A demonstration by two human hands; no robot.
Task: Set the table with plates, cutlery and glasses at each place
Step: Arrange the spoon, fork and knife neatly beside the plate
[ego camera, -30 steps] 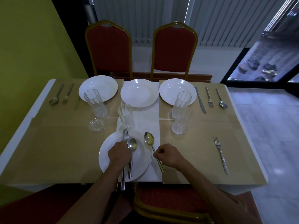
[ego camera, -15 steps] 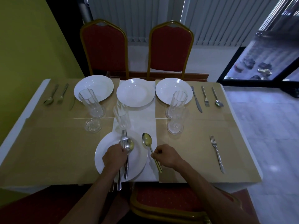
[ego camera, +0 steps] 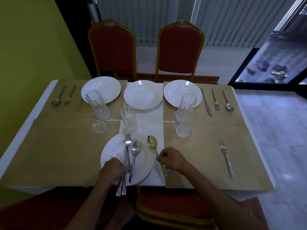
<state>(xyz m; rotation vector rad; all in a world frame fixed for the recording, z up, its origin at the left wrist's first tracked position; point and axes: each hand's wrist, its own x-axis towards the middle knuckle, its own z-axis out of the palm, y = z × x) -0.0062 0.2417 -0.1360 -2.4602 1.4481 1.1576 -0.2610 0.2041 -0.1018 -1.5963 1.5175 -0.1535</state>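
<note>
Worktop [ego camera: 66,151] under both hands. Left hand [ego camera: 113,170] grips fork [ego camera: 127,146] over plate [ego camera: 113,151]; right hand [ego camera: 171,159] pinches gold spoon [ego camera: 152,144] handle.

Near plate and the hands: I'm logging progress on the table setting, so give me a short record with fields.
near plate: at the table's near edge, white
on plate: fork and silver spoon
left hand: closed on the cutlery handles over the plate
right hand: grips gold spoon, bowl over the plate's right rim
lone fork: lies apart, right mat
</note>
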